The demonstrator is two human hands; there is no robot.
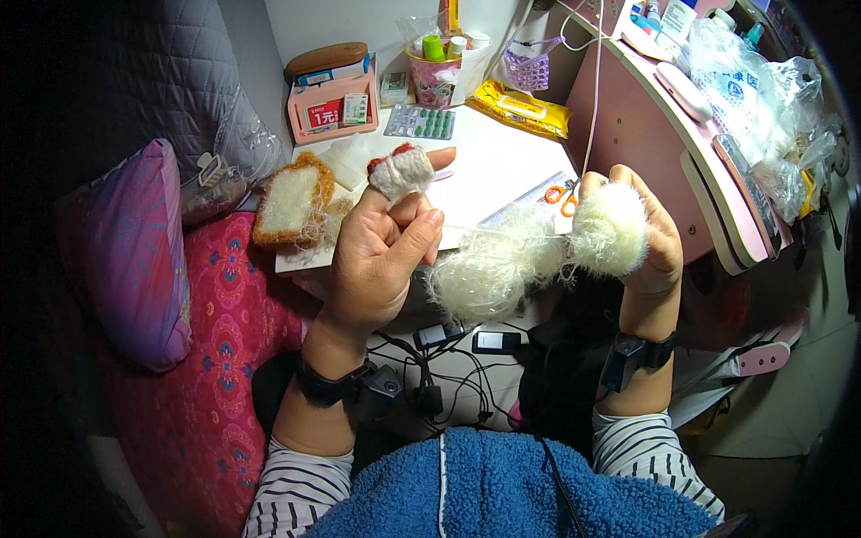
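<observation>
White yarn with some red (402, 173) is wrapped around the index finger of my left hand (381, 247), which points right. My other left fingers are curled, with the thumb pressed near them where a thin strand arrives. My right hand (659, 238) grips a fluffy cream yarn ball (610, 229). The strand stretches between both hands. Between them, at the desk's front edge, is a looser bundle of fluffy cream yarn (489, 269). Left of my left hand lies a fuzzy bread-slice-shaped crochet piece (291, 204), cream with a brown border.
Orange-handled scissors (563, 199) and a clear ruler (520, 204) lie on the white desk (489, 157). Behind are a blister pack (420, 122), a pink tray (332, 100), a floral cup (435, 81) and a yellow wipes pack (520, 109). Cables (448, 368) hang below; a pink shelf (646, 134) stands right.
</observation>
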